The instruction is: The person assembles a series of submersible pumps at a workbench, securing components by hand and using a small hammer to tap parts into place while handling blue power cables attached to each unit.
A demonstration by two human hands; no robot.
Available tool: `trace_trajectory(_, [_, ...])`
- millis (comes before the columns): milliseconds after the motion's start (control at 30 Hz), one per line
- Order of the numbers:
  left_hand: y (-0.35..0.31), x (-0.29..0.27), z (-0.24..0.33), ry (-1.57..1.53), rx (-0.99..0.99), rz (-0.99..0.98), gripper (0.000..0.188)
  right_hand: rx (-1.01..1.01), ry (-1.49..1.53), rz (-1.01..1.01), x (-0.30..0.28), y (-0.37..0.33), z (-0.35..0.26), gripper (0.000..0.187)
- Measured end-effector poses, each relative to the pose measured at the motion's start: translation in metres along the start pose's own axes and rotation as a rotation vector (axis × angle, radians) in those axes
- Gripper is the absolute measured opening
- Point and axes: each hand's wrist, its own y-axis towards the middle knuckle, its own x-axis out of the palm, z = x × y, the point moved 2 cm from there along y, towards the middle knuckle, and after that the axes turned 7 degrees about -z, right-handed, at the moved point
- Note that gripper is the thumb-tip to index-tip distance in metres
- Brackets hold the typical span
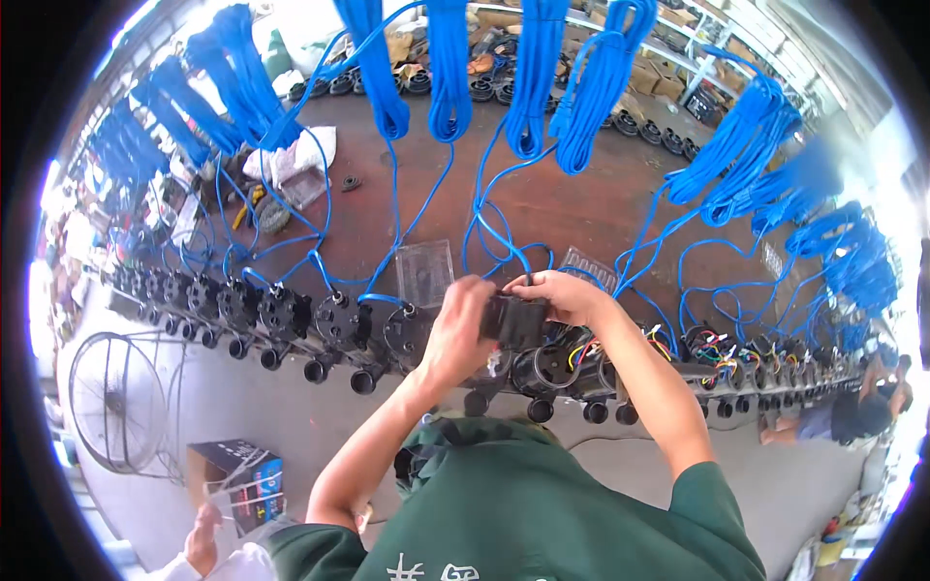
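In front of me, a black, box-shaped plastic part [524, 323] is held up over a row of black cylindrical housings. My right hand [570, 294] closes on its upper right side, with fingertips at the black end of a blue cable [513, 248]. Against the part's left side, my left hand [453, 327] has its fingers curled in, slightly blurred by motion. Just below is an uncovered housing [542, 372] with coloured wires [581, 351] beside it. To the left, a housing [405, 331] has a closed black top.
Bundled blue cables [538, 87] hang overhead, their leads trailing over the brown table [363, 223]. Clear plastic trays [424, 274] lie behind the housings. A wire-wheel frame [116, 402] and a carton [237, 479] stand at left. Other people [862, 412] are at the right and lower left.
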Motion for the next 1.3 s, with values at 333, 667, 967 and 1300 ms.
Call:
trace_trajectory(333, [-0.015,0.036,-0.051,-0.675,-0.753,-0.48,0.035,-0.154,0.288,0.007,-0.003,0.011,0.01,0.022])
trace_trajectory(667, [-0.056,0.062,-0.05,0.057,-0.379,-0.152,0.032,-0.078,0.161,0.006,0.029,0.013,0.004,0.019])
trace_trajectory(967, [-0.077,0.093,-0.041,-0.056,-0.432,0.193,0.077,-0.256,0.01,0.456,0.028,0.035,0.044,0.02])
trace_trajectory(1300, [-0.085,0.085,-0.052,-0.045,-0.732,-0.01,0.102,-0.36,-0.033,0.408,0.049,0.04,0.05,0.022])
